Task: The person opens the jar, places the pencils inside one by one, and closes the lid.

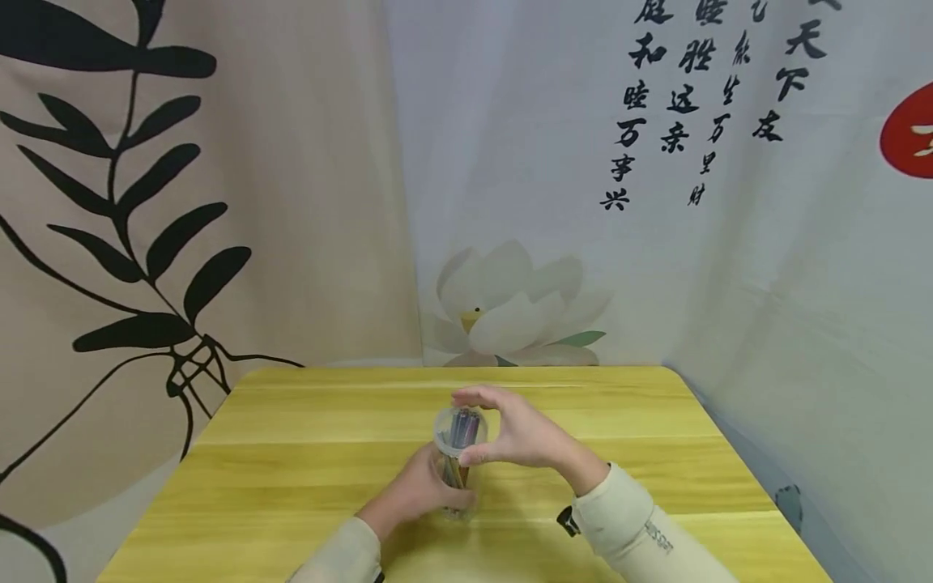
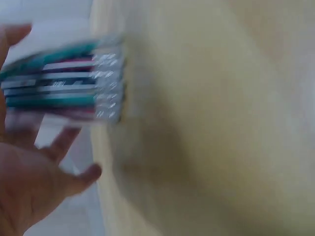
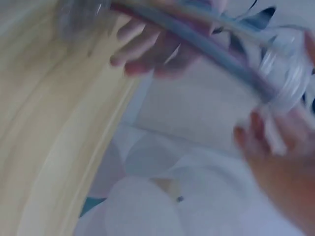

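Note:
A clear plastic tube (image 1: 441,431) stands slightly tilted just above or on the table, full of slim coloured pens or pencils (image 2: 69,83). My left hand (image 1: 419,486) grips its lower body, thumb across the near side. Around the round top, my right hand (image 1: 521,433) curves its thumb and fingers, thumb on the near rim and fingertips at the far rim. In the right wrist view the ribbed top (image 3: 295,83) lies between the right hand's fingers, though blur hides the exact contact. Left-hand fingers (image 3: 147,51) show behind the tube there.
The wooden table (image 1: 291,461) has its far edge close to a hanging cloth (image 1: 328,202) printed with leaves, a lotus and writing. A dark watch or band (image 1: 568,521) sits at the right wrist.

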`<state>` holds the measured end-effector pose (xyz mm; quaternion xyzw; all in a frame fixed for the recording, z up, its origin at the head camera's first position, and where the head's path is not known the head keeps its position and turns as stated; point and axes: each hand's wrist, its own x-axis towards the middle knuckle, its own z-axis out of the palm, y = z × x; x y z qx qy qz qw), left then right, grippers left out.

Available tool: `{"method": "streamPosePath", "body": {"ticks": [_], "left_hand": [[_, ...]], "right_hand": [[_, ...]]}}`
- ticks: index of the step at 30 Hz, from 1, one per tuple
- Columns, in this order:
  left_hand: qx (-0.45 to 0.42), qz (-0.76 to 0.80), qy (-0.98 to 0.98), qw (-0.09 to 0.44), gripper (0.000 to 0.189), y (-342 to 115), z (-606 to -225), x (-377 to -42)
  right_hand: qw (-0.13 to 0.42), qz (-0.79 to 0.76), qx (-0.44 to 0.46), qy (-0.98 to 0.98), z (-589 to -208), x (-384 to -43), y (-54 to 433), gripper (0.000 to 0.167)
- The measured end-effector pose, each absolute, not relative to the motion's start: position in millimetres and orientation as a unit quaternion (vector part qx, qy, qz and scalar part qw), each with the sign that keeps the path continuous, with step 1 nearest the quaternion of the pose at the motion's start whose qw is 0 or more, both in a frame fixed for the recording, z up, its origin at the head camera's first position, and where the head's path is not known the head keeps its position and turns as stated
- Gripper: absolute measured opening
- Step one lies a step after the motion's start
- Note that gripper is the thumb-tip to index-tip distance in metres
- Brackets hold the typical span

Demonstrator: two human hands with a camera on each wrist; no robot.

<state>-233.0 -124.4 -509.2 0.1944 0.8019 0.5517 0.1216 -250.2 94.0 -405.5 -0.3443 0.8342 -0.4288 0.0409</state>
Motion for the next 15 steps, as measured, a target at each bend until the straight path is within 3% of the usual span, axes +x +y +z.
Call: {"method": "streamPosePath", "body": {"ticks": [3, 6, 15], "left_hand": [[0.226, 0.548, 0.783, 0.187, 0.089, -132.0, -507.3, -239.5], [0.232, 0.538, 0.781, 0.215, 0.088, -134.5, -506.9, -243.2], [0.19, 0.586, 0.771, 0.163, 0.081, -126.8, -510.0, -230.5]], "right_hand": [[0.148, -0.438, -0.404, 0.789, -403.2, -268.3, 103.7, 0.09], [0.198, -0.445, -0.422, 0.764, -404.8, -278.0, 107.7, 0.093], [0.145, -0.456, -0.399, 0.782, -408.8, -270.0, 104.6, 0.088]]}}
